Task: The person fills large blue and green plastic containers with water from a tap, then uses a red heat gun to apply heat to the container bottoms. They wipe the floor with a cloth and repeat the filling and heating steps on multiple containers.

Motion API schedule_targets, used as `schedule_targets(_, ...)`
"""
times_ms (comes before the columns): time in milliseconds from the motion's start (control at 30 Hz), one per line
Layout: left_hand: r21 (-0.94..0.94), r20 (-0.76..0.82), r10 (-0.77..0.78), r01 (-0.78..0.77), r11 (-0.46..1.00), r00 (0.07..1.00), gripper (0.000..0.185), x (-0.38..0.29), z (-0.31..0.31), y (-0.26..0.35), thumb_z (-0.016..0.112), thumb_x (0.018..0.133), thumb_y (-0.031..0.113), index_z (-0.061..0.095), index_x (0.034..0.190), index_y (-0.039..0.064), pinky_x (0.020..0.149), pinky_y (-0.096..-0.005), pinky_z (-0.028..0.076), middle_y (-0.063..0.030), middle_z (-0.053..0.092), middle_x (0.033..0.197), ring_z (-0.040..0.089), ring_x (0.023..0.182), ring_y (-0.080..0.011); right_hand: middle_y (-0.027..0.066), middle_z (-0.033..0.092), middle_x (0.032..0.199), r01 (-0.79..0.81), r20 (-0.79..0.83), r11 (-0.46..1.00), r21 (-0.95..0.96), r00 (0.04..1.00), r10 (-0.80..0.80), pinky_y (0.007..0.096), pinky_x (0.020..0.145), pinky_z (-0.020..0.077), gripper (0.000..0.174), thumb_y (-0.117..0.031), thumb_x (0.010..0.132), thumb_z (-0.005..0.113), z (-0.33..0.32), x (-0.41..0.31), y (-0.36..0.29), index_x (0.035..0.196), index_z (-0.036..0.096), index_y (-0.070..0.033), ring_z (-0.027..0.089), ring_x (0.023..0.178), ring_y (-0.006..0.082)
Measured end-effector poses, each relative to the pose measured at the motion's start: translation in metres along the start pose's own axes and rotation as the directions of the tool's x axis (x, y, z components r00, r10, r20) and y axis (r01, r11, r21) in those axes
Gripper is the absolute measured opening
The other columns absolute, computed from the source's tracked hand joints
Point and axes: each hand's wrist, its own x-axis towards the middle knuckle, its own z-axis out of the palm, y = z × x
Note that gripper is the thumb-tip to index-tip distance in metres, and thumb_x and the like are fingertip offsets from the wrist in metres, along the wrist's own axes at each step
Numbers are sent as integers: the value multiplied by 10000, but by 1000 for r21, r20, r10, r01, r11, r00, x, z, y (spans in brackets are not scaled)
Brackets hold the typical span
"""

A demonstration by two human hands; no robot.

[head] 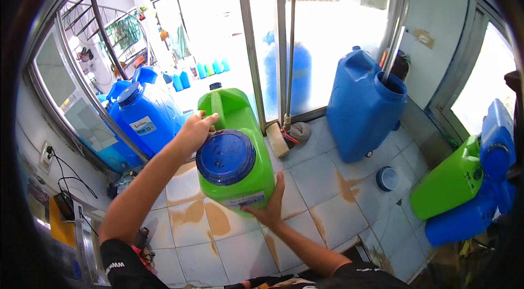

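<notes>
A green plastic water jug (241,190) with a broad dark blue screw lid (226,157) is in front of me, tilted towards me above the tiled floor. My left hand (197,131) is at its moulded handle, the fingers curled over it; the fingertips are partly hidden. Against the jug's lower right side lies my right hand (270,203), thumb near the bottom edge by a label, fingers spread along the wall. A smaller dark blue cap (215,85) closes the spout at the far end.
Blue jugs (149,121) stand at the left by the glass door. An uncapped blue container (360,113) holds a pipe at the right, with a loose blue lid (387,178) nearby on the floor. A green jug (446,182) and blue ones lie far right. A sponge-like block (277,140) sits by the door frame.
</notes>
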Motion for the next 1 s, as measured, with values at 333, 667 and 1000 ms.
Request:
schedule_targets(333,406,-72,153,-111,907,986,338,97,23,25,544,1064,238,535,995,-93,688,-382,548,-173,682,827,684,742,-247,343,465,1438,154,-363,970,-187,907,-214,568,1059,504,1382,-849,620,789,92,-10,94,1530,280,57,537,1310,479)
schedule_targets(667,169,132,472,-489,856,872,757,196,-78,7,446,1060,618,478,1445,-33,1070,-409,470,-218,561,1399,522,1342,-304,288,333,1583,-9,19,986,-167,1000,12,582,1212,219,1349,-725,691,829,138,104,136,1613,159,-4,256,1501,476)
schedule_targets(1000,-268,-322,563,-644,717,761,732,237,42,-229,909,736,83,519,1349,1,953,-373,566,-163,662,1295,673,1124,-234,288,315,1627,310,709,864,-396,702,73,591,1245,190,1304,-921,695,591,88,4,185,1545,384,46,290,1512,445)
